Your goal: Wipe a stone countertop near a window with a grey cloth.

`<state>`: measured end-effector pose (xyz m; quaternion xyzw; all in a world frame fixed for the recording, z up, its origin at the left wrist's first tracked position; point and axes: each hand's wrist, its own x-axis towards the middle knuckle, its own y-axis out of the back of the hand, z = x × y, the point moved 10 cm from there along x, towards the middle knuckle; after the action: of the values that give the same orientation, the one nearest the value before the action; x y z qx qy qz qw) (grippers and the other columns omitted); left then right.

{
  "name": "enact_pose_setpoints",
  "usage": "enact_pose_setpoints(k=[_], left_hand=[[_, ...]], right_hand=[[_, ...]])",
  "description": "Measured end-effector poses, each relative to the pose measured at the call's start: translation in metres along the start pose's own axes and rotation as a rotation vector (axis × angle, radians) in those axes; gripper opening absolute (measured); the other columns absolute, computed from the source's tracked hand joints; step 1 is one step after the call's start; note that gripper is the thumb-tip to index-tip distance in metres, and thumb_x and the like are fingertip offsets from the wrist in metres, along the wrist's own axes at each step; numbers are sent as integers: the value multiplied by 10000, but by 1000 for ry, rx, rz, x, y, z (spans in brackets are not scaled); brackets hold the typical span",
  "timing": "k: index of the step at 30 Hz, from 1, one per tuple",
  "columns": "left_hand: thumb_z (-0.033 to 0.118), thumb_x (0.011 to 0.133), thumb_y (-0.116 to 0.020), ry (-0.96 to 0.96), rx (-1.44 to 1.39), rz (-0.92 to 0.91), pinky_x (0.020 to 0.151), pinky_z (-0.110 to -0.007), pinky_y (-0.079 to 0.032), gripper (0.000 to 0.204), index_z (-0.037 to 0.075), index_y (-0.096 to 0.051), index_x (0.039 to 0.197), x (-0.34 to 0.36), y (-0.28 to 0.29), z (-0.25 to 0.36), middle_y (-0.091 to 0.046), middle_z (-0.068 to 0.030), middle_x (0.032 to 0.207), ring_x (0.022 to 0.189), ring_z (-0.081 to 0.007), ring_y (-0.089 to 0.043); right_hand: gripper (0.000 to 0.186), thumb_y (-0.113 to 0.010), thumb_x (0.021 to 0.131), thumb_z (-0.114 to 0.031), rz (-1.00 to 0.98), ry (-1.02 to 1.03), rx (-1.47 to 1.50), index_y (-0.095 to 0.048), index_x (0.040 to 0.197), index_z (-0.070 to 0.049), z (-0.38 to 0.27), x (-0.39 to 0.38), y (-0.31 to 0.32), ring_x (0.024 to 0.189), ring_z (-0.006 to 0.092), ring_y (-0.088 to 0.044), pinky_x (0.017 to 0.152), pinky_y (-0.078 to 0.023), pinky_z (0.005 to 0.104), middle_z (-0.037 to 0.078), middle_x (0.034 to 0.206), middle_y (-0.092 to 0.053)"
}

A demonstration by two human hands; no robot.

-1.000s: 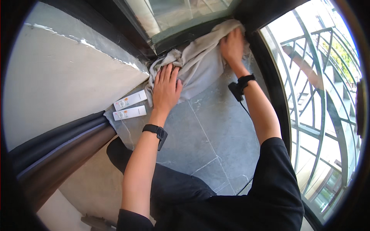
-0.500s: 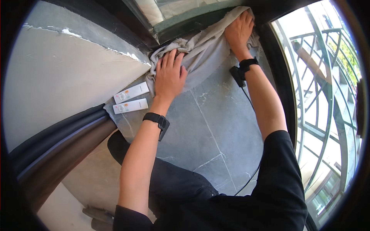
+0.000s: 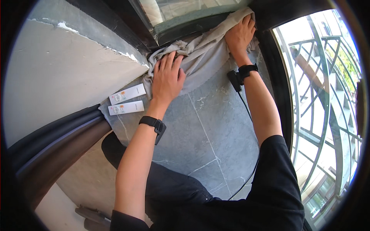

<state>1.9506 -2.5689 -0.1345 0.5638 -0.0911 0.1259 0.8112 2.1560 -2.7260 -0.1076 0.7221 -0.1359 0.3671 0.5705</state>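
Observation:
A crumpled light grey cloth (image 3: pixel 210 52) lies along the far edge of the grey stone surface, against the dark window frame. My left hand (image 3: pixel 166 79) rests on its bunched left part, fingers stretched out and thumb apart. At the far right corner, my right hand (image 3: pixel 239 36) presses on the cloth's other end with fingers spread; its thumb does not show clearly. Two white boxes (image 3: pixel 127 94) with small printed marks lie side by side, left of my left hand. Each wrist wears a black strap with a small dark device.
A pale wall (image 3: pixel 73 65) with a chipped edge stands on the left, above dark curtains (image 3: pixel 63 142). Glass with a metal railing (image 3: pixel 316 84) beyond it is on the right. A black cable (image 3: pixel 245 104) runs from my right wrist across the stone surface (image 3: pixel 200 138). My dark-trousered leg is below.
The view has shifted slightly, so the boxes and wall sit a little further left. Both hands stay at about the same places on the cloth.

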Motion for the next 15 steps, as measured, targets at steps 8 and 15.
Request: enact_pose_setpoints(k=[8, 15], left_hand=[[146, 902, -574, 12, -3, 1, 1070, -453, -354, 429, 58, -540, 1320, -3, 0, 0, -513, -162, 1381, 1266, -325, -486], [130, 886, -589, -3, -2, 44, 1049, -447, -375, 417, 44, -555, 1293, 0, 2, -1, -532, -153, 1353, 1248, -318, -502]], right_hand=[[410, -628, 840, -253, -41, -7, 5, -593, 1156, 7, 6, -4, -12, 1048, 354, -510, 900, -411, 451, 147, 1140, -574], [403, -611, 841, -247, -4, 23, -35, -576, 1122, 40, 5, 0, -8, 1048, 375, -510, 889, -420, 469, 167, 1123, -557]])
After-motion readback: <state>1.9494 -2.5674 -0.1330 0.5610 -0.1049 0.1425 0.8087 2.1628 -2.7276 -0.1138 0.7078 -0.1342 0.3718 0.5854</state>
